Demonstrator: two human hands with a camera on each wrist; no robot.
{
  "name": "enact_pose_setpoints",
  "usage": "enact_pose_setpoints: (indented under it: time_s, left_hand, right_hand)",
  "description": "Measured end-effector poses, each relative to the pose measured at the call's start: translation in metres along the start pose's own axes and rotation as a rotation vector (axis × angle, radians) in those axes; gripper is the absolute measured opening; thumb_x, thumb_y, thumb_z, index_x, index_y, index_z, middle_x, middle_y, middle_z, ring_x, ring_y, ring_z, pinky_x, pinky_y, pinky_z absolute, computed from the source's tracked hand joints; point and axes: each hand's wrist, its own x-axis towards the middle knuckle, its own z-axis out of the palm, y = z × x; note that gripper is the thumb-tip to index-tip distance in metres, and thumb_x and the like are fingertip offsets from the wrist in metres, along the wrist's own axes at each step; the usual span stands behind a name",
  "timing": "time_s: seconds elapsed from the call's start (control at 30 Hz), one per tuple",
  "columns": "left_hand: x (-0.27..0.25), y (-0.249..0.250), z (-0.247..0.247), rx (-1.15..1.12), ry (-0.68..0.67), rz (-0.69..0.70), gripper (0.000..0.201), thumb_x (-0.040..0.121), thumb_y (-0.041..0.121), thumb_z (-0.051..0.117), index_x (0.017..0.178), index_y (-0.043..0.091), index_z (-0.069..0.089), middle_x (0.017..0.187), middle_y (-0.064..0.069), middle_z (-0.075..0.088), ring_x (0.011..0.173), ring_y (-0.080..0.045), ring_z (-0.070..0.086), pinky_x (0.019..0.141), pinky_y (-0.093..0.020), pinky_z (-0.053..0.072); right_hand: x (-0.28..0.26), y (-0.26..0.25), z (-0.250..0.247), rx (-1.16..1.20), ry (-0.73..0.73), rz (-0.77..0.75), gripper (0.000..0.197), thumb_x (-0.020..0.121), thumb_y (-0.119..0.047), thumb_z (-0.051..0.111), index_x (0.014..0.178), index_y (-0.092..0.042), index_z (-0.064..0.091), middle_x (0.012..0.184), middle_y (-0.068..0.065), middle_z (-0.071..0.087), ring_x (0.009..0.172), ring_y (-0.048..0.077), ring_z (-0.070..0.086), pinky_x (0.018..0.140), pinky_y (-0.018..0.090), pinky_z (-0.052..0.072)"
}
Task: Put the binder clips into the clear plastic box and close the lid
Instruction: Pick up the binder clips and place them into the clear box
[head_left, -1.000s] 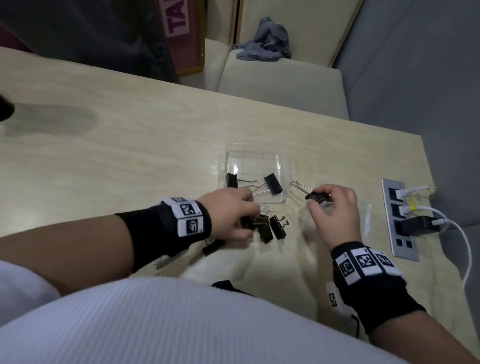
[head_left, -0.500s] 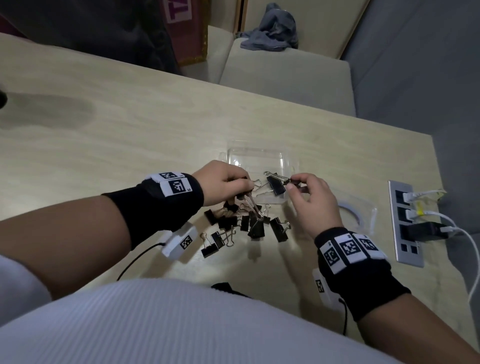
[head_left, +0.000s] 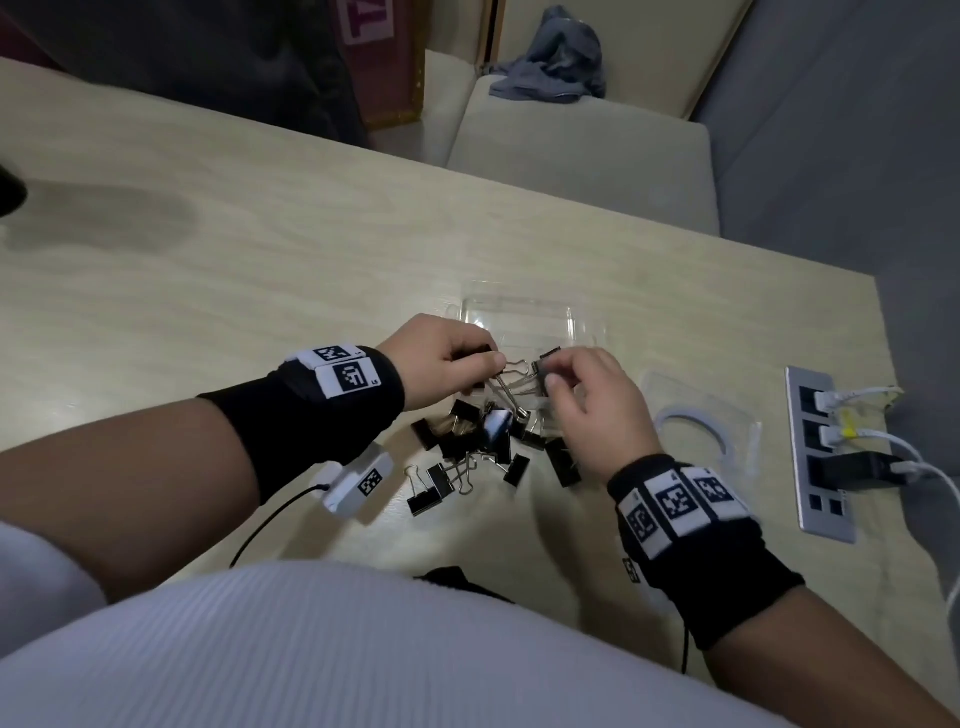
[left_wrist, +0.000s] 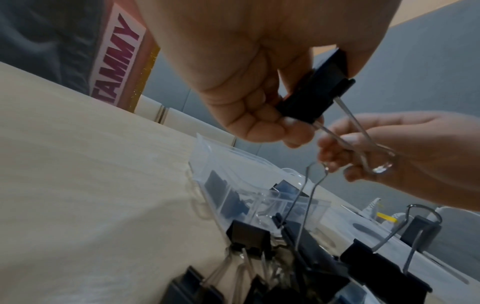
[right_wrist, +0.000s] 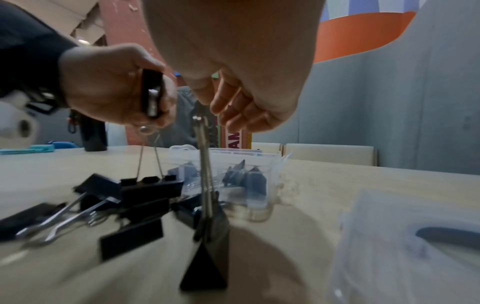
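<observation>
Right wrist: binder clip upright, handles up.

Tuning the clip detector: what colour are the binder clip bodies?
Black, with silver wire handles; the binder clips show best in the head view.

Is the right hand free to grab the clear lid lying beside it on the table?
Probably not yet: the right hand is pinching a binder clip. The lid itself lies uncovered just to its right.

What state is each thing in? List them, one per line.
clear plastic box: open, a few clips inside.
lid: off, flat on the table.
left hand: grips a clip.
right hand: pinches a clip.
loose clips: piled on the table.
</observation>
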Motion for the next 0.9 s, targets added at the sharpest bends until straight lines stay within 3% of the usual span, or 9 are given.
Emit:
enact_pose_setpoints:
  time_s: [0.07, 0.2, 0.37, 0.47, 0.57, 0.73, 0.9]
  left_hand:
    - [0.002, -0.002, 0.0, 0.037, 0.063, 0.045, 0.013, 0.087, 0.032, 0.063, 0.088, 0.022, 0.071, 0.082, 0.002, 0.069, 0.078, -0.015, 0.064, 0.078, -0.031, 0.053]
    - [0.013, -0.007, 0.002, 0.221, 0.142, 0.219, 0.03, 0.081, 0.039, 0.067, 0.103, 0.019, 0.068, 0.099, 0.002, 0.061, 0.085, -0.011, 0.058, 0.081, -0.025, 0.048]
    - [0.029, -0.018, 0.02, 0.43, 0.009, 0.237, 0.045, 0.081, 0.032, 0.072, 0.119, 0.014, 0.058, 0.135, -0.007, 0.048, 0.116, -0.025, 0.056, 0.098, -0.034, 0.046]
    - [0.032, -0.026, 0.023, 0.698, -0.085, 0.23, 0.049, 0.084, 0.043, 0.065, 0.123, 0.014, 0.058, 0.15, -0.007, 0.038, 0.141, -0.026, 0.033, 0.112, -0.037, 0.03]
    - [0.027, -0.032, 0.022, 0.893, -0.132, 0.207, 0.052, 0.091, 0.051, 0.048, 0.135, 0.022, 0.05, 0.153, 0.003, 0.036, 0.148, -0.019, 0.018, 0.117, -0.044, 0.016]
    - [0.016, -0.035, 0.02, 0.951, -0.188, 0.161, 0.056, 0.094, 0.053, 0.039, 0.145, 0.029, 0.036, 0.157, 0.012, 0.027, 0.15, -0.015, 0.008, 0.118, -0.05, 0.009]
    - [0.01, -0.035, 0.017, 0.813, -0.105, 0.166, 0.055, 0.093, 0.049, 0.047, 0.142, 0.028, 0.04, 0.155, 0.005, 0.031, 0.149, -0.017, 0.014, 0.118, -0.049, 0.011]
  right_hand:
    - [-0.016, 0.001, 0.004, -0.044, -0.027, -0.065, 0.015, 0.091, -0.024, 0.054, 0.103, -0.02, 0.062, 0.098, -0.009, 0.055, 0.091, 0.006, 0.052, 0.078, 0.016, 0.039]
    - [-0.037, 0.014, 0.016, -0.105, -0.12, -0.078, 0.021, 0.089, -0.027, 0.055, 0.108, -0.02, 0.061, 0.104, -0.007, 0.057, 0.1, 0.01, 0.051, 0.089, 0.031, 0.044]
    - [-0.042, 0.009, 0.028, -0.293, -0.192, -0.181, 0.028, 0.083, -0.029, 0.058, 0.111, -0.025, 0.062, 0.111, -0.005, 0.062, 0.106, 0.02, 0.054, 0.09, 0.038, 0.041]
    - [-0.04, 0.001, 0.033, -0.451, -0.341, -0.199, 0.043, 0.085, -0.036, 0.056, 0.127, -0.031, 0.053, 0.136, -0.008, 0.052, 0.12, 0.023, 0.048, 0.098, 0.039, 0.034]
    - [-0.037, -0.001, 0.037, -0.549, -0.464, -0.17, 0.048, 0.088, -0.038, 0.052, 0.135, -0.031, 0.043, 0.148, -0.006, 0.038, 0.122, 0.025, 0.046, 0.099, 0.042, 0.032]
    - [-0.035, -0.003, 0.045, -0.578, -0.459, -0.151, 0.036, 0.086, -0.029, 0.056, 0.12, -0.024, 0.047, 0.122, 0.002, 0.05, 0.105, 0.028, 0.054, 0.09, 0.042, 0.038]
    - [-0.034, 0.002, 0.043, -0.541, -0.433, -0.133, 0.02, 0.083, -0.018, 0.054, 0.102, -0.021, 0.049, 0.107, 0.002, 0.052, 0.096, 0.028, 0.054, 0.083, 0.038, 0.039]
